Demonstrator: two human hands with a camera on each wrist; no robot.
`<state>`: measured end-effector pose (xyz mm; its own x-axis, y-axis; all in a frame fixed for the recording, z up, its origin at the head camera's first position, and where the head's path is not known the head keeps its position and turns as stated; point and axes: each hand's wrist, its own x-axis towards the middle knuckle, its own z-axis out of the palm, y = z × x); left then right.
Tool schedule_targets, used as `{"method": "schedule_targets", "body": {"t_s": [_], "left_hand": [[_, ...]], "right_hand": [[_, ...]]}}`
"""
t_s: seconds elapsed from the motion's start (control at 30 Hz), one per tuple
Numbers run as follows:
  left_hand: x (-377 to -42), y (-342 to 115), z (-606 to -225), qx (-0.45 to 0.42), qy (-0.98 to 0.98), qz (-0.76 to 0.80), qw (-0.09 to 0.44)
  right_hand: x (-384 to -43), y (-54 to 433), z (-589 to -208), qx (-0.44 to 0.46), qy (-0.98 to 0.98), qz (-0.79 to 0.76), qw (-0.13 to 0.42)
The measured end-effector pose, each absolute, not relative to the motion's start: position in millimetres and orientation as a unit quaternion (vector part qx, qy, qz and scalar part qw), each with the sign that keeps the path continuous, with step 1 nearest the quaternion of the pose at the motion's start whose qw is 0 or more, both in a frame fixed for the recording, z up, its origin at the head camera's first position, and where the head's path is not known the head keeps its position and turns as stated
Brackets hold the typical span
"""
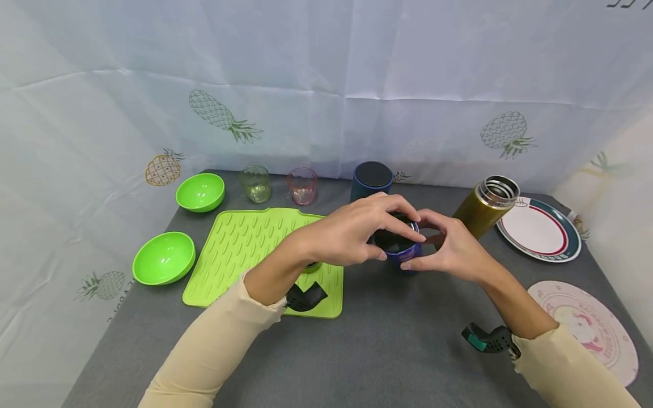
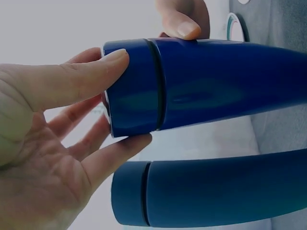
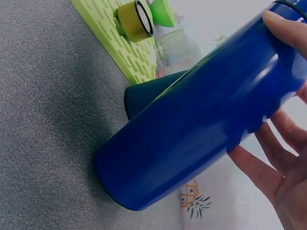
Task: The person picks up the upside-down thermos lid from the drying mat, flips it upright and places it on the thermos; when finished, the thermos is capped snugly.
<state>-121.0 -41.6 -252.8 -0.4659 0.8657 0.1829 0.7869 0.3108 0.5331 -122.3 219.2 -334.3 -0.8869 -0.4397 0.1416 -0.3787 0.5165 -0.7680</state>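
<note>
A glossy blue thermos flask is upright between the two hands, its base at or very near the tabletop. Its lid sits on top, with a thin dark seam below. My left hand reaches over from above and grips this lid, thumb on one side and fingers on the other. Around the upper body of the flask, my right hand holds with thumb and fingers. Just behind stands a dark teal flask with its lid on. An uncapped gold flask stands right of the hands.
A green drying mat lies to the left, bearing a gold lid. Two green bowls are left of it. Behind are a greenish glass and a pink glass. At right lie a rimmed plate and a pink round mat.
</note>
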Motion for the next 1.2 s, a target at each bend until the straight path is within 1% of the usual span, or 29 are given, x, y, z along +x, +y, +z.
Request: {"method": "schedule_targets", "body": {"t_s": [0.23,0.4,0.53,0.77,1.2], "left_hand": [[-119.8,-39.4,-256.0,0.498,0.811,0.302,0.054],[-114.3,-36.4,-257.7,0.451,0.827,0.335,0.024],[-108.1,-33.0,-257.0,0.410,0.851,0.328,0.002],[-100.0,-29.4,-255.3,0.351,0.889,0.293,-0.009],[-103.2,-27.7,-258.6,0.377,0.877,0.296,-0.043]], "right_hand": [[-120.5,220.8,-332.5,-0.222,0.869,-0.441,0.034],[-119.9,223.4,-330.1,-0.218,0.867,-0.446,0.032],[-120.2,223.0,-329.4,-0.219,0.866,-0.447,0.043],[-122.8,219.4,-330.0,-0.232,0.868,-0.437,0.051],[-122.9,219.0,-331.4,-0.236,0.861,-0.448,0.048]]}}
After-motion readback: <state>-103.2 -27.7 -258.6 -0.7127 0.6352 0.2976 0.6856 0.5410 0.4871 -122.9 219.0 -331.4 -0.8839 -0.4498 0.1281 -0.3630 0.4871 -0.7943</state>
